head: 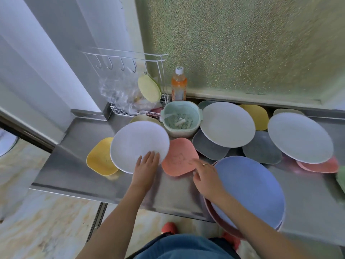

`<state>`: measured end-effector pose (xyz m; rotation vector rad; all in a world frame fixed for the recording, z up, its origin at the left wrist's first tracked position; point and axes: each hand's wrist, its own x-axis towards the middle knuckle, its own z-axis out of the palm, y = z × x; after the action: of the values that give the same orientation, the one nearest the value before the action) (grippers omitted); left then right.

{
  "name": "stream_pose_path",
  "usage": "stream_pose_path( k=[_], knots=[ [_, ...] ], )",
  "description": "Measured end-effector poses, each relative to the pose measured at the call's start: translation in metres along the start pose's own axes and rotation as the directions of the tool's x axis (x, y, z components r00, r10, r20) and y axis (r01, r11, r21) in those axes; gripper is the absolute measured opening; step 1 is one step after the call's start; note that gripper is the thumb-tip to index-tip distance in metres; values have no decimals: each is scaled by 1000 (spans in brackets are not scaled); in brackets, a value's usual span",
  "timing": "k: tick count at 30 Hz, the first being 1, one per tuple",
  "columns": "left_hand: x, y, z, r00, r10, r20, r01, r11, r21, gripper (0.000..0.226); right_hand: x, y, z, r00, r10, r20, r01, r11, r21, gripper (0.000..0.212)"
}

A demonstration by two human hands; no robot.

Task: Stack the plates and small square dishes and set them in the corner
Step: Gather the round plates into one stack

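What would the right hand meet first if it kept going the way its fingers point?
Most likely the pink square dish: the right hand points up-left and its fingertips already sit at that dish's near edge. Whether they touch it is unclear from this single view.

Both my forearms reach forward and slightly inward, bare to the elbow. My left hand lies palm down, fingers straight and close together, pointing away from me. My right hand is also palm down, its fingers loosely spread and angled to the left, a ring on one finger.
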<state>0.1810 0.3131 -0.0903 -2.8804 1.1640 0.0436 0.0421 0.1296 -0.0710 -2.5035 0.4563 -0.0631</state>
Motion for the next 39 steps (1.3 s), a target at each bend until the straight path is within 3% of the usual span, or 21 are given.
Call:
stream_pose_path(
  k=[2,4,7,9,14,16,20,25,30,33,35,37,39],
  knots=[
    [3,1,-7,999,20,-46,-20,1000,-3,69,6,-4,-2,999,30,-33,-27,997,79,40],
    [6,3,-18,995,11,-95,-13,1000,-20,63,10,-13,-9,994,101,-39,-88,961,262,34],
    [-2,4,-19,978,51,-202,-62,997,-48,48,19,-27,-27,970,242,-29,-178,787,591,29],
    [-17,5,-14,956,123,-266,-145,987,-64,49,32,-29,-36,935,354,14,-260,659,706,34],
    [-46,21,-10,868,278,-412,-328,943,-55,47,47,-23,-48,850,460,257,-490,510,707,59],
    [-46,31,-17,833,334,-442,-395,917,-52,48,42,-27,-48,841,439,316,-515,468,719,52],
    [-41,48,-32,832,432,-348,-481,874,-67,73,30,-14,-47,835,511,206,-473,472,744,47],
    [-19,68,-39,777,530,-339,-574,818,-39,39,0,25,-73,796,596,106,-419,414,808,41],
    [5,81,-52,926,282,-251,-347,899,-268,56,-48,84,-115,734,675,-69,-387,501,774,29],
    [14,117,-71,994,105,-34,-104,786,-609,58,-74,104,-131,721,681,-128,-400,561,725,36],
    [22,142,-73,996,39,83,31,713,-701,51,-90,120,-132,683,720,-128,-448,550,705,38],
    [26,161,-68,981,75,180,77,698,-712,48,-104,134,-129,651,747,-135,-494,552,672,38],
    [26,173,-57,949,160,270,71,729,-681,55,-111,142,-122,683,699,-212,-514,666,540,38]
  ],
)
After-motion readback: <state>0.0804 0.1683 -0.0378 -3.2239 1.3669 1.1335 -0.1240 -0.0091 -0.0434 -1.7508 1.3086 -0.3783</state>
